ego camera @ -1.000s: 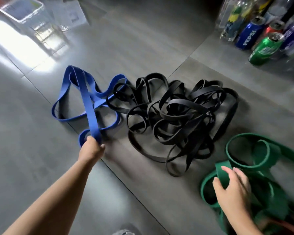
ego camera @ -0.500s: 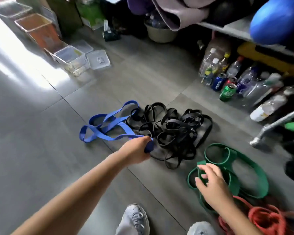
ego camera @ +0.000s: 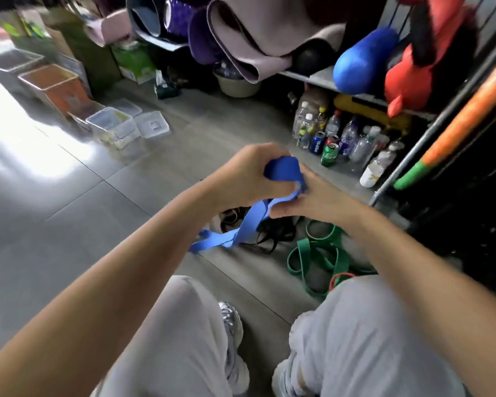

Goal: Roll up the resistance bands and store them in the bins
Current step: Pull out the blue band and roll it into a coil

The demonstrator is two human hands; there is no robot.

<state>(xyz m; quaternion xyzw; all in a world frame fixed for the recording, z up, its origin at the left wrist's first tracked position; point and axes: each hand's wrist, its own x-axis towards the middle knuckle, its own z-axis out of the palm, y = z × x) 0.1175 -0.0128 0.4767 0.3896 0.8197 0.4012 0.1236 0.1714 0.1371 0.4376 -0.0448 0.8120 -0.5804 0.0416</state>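
Observation:
Both hands hold the blue resistance band (ego camera: 282,171) up in front of me at chest height. My left hand (ego camera: 241,173) grips its folded top end, and my right hand (ego camera: 312,199) pinches the strap just below. The band's loose tail (ego camera: 229,236) hangs down to the floor. Under my hands lies the tangle of black bands (ego camera: 272,233), mostly hidden. A green band (ego camera: 315,253) lies on the floor to the right, with a bit of red band (ego camera: 341,277) beside my knee. Clear plastic bins (ego camera: 112,128) stand at the far left.
An orange bin (ego camera: 55,84) and loose lids (ego camera: 152,124) sit near the clear bins. Bottles and cans (ego camera: 338,141) crowd the floor under a shelf (ego camera: 307,77) with rolled mats and balls. A metal pole (ego camera: 430,133) leans at right. My knees and shoes fill the foreground.
My left hand lifted the blue band off the floor and my right hand left the green band to join it. The view rose and pulled back as I straightened up.

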